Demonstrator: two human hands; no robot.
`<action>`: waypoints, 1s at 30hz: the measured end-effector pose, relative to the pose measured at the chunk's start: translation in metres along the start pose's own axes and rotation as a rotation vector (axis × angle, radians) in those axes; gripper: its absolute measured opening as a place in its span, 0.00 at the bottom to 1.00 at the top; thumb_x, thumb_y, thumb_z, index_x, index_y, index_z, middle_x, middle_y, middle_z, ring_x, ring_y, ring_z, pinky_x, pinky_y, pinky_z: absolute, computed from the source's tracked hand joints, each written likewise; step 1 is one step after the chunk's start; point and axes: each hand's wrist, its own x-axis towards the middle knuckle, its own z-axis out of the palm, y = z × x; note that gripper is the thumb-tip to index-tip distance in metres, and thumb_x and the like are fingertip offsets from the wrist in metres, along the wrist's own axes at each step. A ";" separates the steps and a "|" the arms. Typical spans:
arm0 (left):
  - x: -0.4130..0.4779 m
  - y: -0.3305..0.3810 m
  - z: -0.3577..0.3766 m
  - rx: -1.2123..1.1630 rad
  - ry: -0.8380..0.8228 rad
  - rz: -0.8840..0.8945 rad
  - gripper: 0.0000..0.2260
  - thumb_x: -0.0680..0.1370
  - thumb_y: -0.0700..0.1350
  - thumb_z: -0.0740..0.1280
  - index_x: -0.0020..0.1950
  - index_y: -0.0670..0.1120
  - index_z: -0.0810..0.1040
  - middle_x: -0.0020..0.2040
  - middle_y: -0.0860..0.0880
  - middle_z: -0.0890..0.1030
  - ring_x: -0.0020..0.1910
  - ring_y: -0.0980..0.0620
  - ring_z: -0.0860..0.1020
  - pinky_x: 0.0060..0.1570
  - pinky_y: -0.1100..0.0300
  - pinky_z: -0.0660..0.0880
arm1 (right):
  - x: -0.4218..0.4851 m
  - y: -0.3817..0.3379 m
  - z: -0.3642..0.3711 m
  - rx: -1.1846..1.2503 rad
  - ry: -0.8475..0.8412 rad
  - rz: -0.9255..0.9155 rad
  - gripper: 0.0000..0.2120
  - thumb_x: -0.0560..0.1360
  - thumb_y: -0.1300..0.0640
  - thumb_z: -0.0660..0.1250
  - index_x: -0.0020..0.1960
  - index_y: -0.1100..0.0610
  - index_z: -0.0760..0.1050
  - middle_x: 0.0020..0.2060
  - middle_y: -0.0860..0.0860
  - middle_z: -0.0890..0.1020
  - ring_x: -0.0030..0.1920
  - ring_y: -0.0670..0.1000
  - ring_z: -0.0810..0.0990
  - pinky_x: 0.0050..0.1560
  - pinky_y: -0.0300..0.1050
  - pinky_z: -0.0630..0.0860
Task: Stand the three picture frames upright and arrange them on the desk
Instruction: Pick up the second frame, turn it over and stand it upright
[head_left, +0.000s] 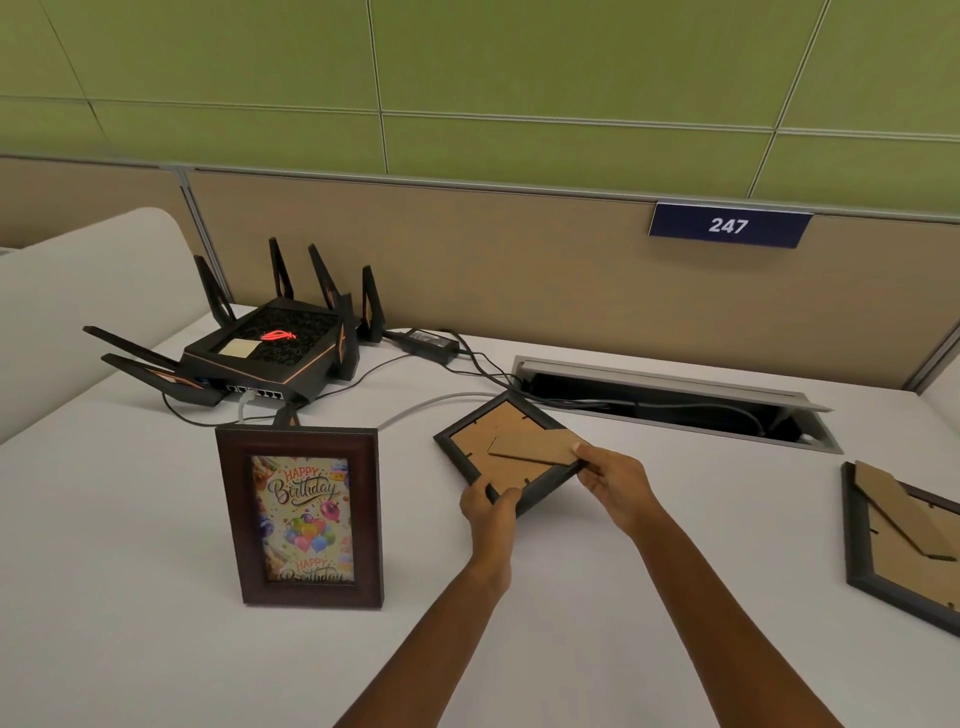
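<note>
A dark wooden frame (306, 514) with a "Happy Birthday" picture stands upright at the left of the white desk (156, 597). At the middle, a second dark frame (480, 439) is face down with its brown cardboard back showing. My left hand (488, 506) grips its near corner. My right hand (610, 480) pinches the end of its cardboard stand flap at the right edge. A third frame (904, 540) lies face down at the far right, its stand flap showing, partly cut off by the view's edge.
A black router (270, 353) with several antennas sits at the back left, with cables and a power brick (431, 345) trailing to an open cable slot (675, 405) in the desk. A beige partition with a "247" sign (727, 226) stands behind.
</note>
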 end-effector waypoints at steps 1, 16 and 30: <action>-0.002 0.002 0.000 -0.005 -0.014 -0.001 0.20 0.77 0.39 0.62 0.68 0.43 0.63 0.71 0.42 0.62 0.66 0.43 0.66 0.62 0.52 0.68 | -0.004 -0.004 0.004 -0.027 0.029 -0.040 0.13 0.72 0.62 0.67 0.55 0.67 0.74 0.44 0.57 0.78 0.45 0.53 0.78 0.48 0.42 0.76; -0.048 0.026 -0.017 -0.636 -0.472 -0.199 0.25 0.75 0.63 0.54 0.54 0.44 0.76 0.42 0.43 0.86 0.41 0.45 0.84 0.35 0.53 0.82 | -0.150 -0.023 0.022 -1.212 -0.101 -1.350 0.16 0.61 0.59 0.77 0.48 0.60 0.81 0.39 0.55 0.85 0.40 0.53 0.83 0.38 0.39 0.79; -0.072 -0.008 -0.052 -0.221 -0.555 -0.160 0.10 0.72 0.35 0.59 0.46 0.46 0.78 0.36 0.49 0.87 0.35 0.51 0.85 0.28 0.59 0.80 | -0.182 0.022 -0.050 -0.928 0.004 -1.010 0.19 0.77 0.48 0.56 0.46 0.58 0.81 0.43 0.50 0.84 0.47 0.43 0.78 0.47 0.29 0.73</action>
